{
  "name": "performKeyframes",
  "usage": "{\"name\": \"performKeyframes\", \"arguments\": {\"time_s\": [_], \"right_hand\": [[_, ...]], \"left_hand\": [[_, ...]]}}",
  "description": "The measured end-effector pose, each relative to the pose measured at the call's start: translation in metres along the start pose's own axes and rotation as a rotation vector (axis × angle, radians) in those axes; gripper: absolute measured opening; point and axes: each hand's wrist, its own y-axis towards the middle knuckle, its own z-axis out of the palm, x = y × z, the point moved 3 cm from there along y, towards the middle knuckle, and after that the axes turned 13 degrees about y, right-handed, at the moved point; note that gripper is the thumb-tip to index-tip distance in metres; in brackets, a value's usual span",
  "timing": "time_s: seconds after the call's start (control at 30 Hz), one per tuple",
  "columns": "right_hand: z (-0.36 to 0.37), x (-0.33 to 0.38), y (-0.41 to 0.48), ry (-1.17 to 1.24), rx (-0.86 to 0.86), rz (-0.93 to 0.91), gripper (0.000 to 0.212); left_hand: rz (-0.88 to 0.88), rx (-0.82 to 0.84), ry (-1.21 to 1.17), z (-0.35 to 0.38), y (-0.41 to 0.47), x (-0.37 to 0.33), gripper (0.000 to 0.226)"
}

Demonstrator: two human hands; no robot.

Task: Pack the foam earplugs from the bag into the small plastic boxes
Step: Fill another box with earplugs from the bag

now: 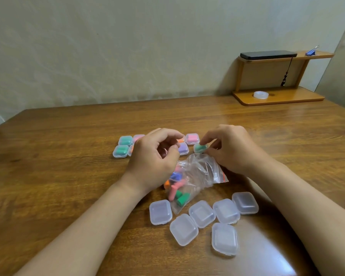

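The right hand point(231, 148) is pinching a small box point(200, 147) holding green foam between thumb and fingertips, at the right end of the far row. The left hand point(155, 156) is hovering with its fingers curled toward the thumb; I cannot tell whether it is holding anything. It is hiding part of the filled boxes point(125, 140), which are sitting closed in two rows at the far side, showing teal, pink, orange and purple.

The clear bag point(195, 172) is lying between the hands, with pink, green, blue and orange earplugs point(177, 193) bunched in its near end. Six empty boxes point(201, 214) are lying closed in a loose cluster just near of it, one touching the bag.

Everything is resting on a glossy brown wooden table point(68, 176), which is standing against a pale, mottled wall point(127, 46). At the far right a small wooden shelf point(277, 98) is carrying a black case point(267, 54) and a blue clip point(311, 51) on top, and a roll of tape point(261, 94) below.
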Motion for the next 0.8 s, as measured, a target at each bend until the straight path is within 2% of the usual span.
{"name": "performKeyframes", "arguments": {"time_s": [0.8], "right_hand": [[0.0052,0.0024,0.0021,-0.054,0.082,0.003,0.033]], "left_hand": [[0.016,0.012,0.033,0.0015,0.0000,0.0013,0.029]]}}
